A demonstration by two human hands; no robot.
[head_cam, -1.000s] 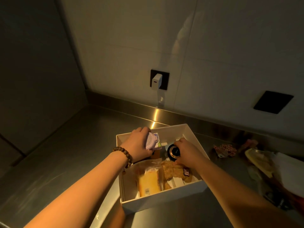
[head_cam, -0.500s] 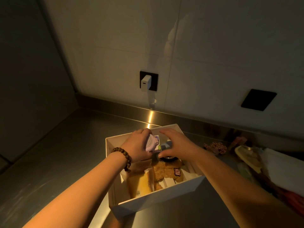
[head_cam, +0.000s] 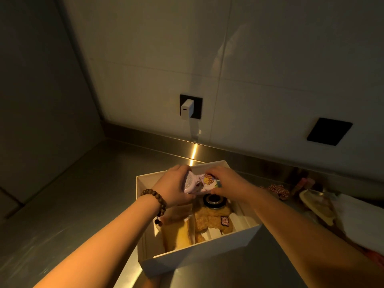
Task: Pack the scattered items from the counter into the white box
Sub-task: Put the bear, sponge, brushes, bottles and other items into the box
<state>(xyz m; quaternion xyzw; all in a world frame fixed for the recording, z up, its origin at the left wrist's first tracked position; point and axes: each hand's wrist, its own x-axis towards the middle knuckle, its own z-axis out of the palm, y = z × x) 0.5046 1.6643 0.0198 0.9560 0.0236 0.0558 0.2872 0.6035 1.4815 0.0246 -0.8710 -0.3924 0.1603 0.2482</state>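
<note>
The white box (head_cam: 199, 253) stands open on the steel counter (head_cam: 83, 200). Inside lie a wrapped yellow cake (head_cam: 178, 235), a tan plush item with a small patch (head_cam: 214, 220) and a round black jar (head_cam: 214, 201). Over the box's far half, my left hand (head_cam: 174, 186) and my right hand (head_cam: 226, 181) both grip a small pink packet with a cartoon picture (head_cam: 199, 183). The left hand holds its dotted left end, the right hand its right end. A bead bracelet (head_cam: 156, 201) circles my left wrist.
To the right of the box lie a red-and-white braided cord (head_cam: 278, 190), a pale yellow item (head_cam: 318, 204), white cloth (head_cam: 361, 219) and something pink (head_cam: 304, 181). A white charger (head_cam: 187, 107) sits in a wall socket, and a black panel (head_cam: 329, 132) is on the wall.
My right hand left the black jar and moved up to take the right end of the pink packet. The packet now lies flatter over the box, held by both hands.
</note>
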